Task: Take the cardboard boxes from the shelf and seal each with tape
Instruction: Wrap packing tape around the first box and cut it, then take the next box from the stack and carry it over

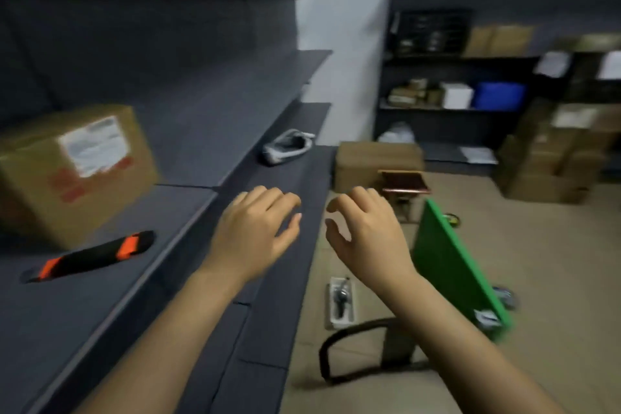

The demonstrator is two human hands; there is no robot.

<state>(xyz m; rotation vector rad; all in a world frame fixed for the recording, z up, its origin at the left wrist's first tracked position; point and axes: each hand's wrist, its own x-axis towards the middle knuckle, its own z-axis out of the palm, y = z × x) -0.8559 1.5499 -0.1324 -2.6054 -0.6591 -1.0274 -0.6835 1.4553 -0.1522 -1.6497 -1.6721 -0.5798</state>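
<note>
A cardboard box (72, 168) with a white label and red print stands on the dark grey shelf (188, 158) at the left. In front of it lies a black and orange utility knife (92, 255). My left hand (255, 228) hovers over the shelf's front ledge, fingers loosely curled, holding nothing. My right hand (366, 232) hangs beside it past the shelf edge, fingers also relaxed and empty. Both hands are well right of the box. The view is blurred.
A white tape dispenser-like object (289, 146) lies farther along the shelf. On the floor stand a cardboard box (376, 161), a small wooden stool (403, 185), a green board (453, 265), a chair arm (353, 343) and a packaged tool (341, 301). More shelves with boxes (544, 158) fill the back right.
</note>
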